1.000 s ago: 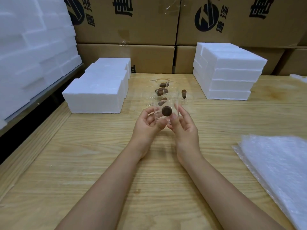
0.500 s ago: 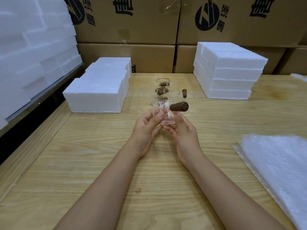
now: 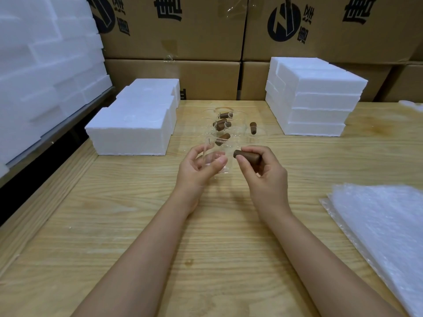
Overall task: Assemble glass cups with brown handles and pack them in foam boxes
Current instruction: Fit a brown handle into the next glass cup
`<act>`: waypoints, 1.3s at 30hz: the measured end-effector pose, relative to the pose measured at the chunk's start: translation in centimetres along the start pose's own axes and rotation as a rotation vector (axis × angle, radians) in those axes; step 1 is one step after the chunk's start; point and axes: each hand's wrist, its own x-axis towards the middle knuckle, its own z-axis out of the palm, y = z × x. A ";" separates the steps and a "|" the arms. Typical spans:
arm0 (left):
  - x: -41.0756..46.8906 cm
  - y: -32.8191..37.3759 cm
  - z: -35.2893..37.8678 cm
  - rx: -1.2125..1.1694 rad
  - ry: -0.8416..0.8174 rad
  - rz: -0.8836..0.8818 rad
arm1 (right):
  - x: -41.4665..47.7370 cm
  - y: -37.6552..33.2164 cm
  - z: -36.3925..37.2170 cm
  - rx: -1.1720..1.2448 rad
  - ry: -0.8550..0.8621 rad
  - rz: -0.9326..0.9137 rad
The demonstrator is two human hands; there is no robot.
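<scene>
Foam boxes point(image 3: 132, 126), white and rectangular, sit closed at the left of the light wooden table point(image 3: 114, 225). Beside them the left hand point(image 3: 196, 172) curls its grip round a clear glass cup point(image 3: 216, 160) held over the table. Behind it stand more clear glass cups point(image 3: 223, 124) with brown handles among them; whether those are fitted cannot be told. The right hand point(image 3: 267, 179) pinches a loose brown cylindrical handle point(image 3: 247, 156), its end near the held cup but apart from it. Farther right wait a second stack of white foam boxes point(image 3: 318, 99) and clear bubble-wrap sheets point(image 3: 384, 236). This handle looks not yet fitted, and no cup appears packed.
</scene>
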 end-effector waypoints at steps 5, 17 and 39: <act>0.0 -0.5 0.1 0.167 0.015 0.054 | 0.2 0.2 -0.1 -0.027 0.052 0.067; -0.6 -1.8 1.5 0.468 -0.015 0.359 | 1.1 0.5 -0.7 0.063 0.242 0.386; 0.4 -0.2 0.1 -0.043 -0.241 -0.246 | 0.4 -1.9 -0.4 0.415 -0.210 0.178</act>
